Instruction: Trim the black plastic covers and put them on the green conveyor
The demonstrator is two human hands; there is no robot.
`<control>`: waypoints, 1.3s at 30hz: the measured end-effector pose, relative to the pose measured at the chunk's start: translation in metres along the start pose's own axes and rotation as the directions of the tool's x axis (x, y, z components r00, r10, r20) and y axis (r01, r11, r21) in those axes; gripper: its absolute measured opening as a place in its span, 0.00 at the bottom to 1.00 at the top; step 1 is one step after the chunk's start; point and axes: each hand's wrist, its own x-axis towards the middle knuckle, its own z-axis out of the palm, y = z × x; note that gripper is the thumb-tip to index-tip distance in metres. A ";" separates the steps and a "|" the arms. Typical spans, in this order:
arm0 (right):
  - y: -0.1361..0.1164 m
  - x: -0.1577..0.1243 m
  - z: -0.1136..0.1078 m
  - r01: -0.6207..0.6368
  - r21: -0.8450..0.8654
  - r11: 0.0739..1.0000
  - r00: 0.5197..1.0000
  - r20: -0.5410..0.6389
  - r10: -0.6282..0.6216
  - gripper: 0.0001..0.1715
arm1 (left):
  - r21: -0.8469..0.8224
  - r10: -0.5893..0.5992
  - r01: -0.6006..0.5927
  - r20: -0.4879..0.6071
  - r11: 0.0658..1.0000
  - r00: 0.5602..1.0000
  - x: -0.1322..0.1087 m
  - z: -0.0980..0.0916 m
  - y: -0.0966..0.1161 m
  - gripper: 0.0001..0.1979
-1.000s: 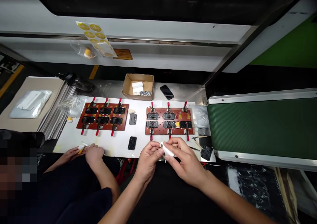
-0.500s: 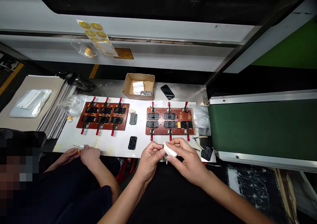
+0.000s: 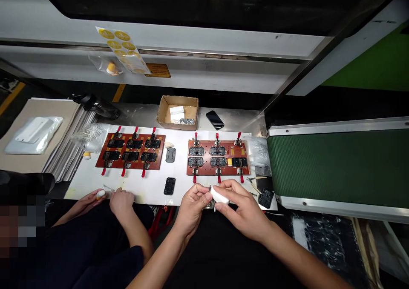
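Observation:
My left hand (image 3: 191, 206) and my right hand (image 3: 243, 210) meet at the near edge of the white work mat (image 3: 153, 182). My right hand pinches a small white cloth (image 3: 219, 195) and presses it against a small part (image 3: 210, 204) gripped in my left fingers; the part is mostly hidden. Just beyond my hands lies a red clamp jig (image 3: 218, 157) with several black parts and red-handled clamps. A loose black part (image 3: 169, 185) lies to the left of my hands.
A co-worker's hands (image 3: 111, 197) work at the left near a second red jig (image 3: 130, 150). A cardboard box (image 3: 177, 112) and a phone (image 3: 214, 119) sit at the back. A green conveyor belt (image 3: 335, 163) runs on the right. Tweezers and a black part (image 3: 266, 197) lie at my right.
My hands stay together at the mat's edge, the cloth shifting slightly on the part. The co-worker's hands have moved a little.

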 end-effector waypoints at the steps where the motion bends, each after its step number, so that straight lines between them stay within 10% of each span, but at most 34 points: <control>1: 0.000 0.001 -0.001 -0.004 0.000 1.000 1.000 -0.005 0.004 0.24 | 0.003 0.000 0.000 0.005 1.000 1.000 0.000 0.000 0.000 0.19; 33: -0.007 -0.011 -0.008 0.131 -0.127 0.983 0.991 -0.004 -0.133 0.32 | 0.115 0.062 -0.085 0.192 0.990 0.979 -0.006 -0.005 0.004 0.12; 39: 0.012 -0.014 -0.025 -0.050 -0.159 0.986 0.974 -0.225 0.013 0.26 | 0.385 0.283 -0.404 0.333 0.830 0.899 -0.011 0.000 0.018 0.08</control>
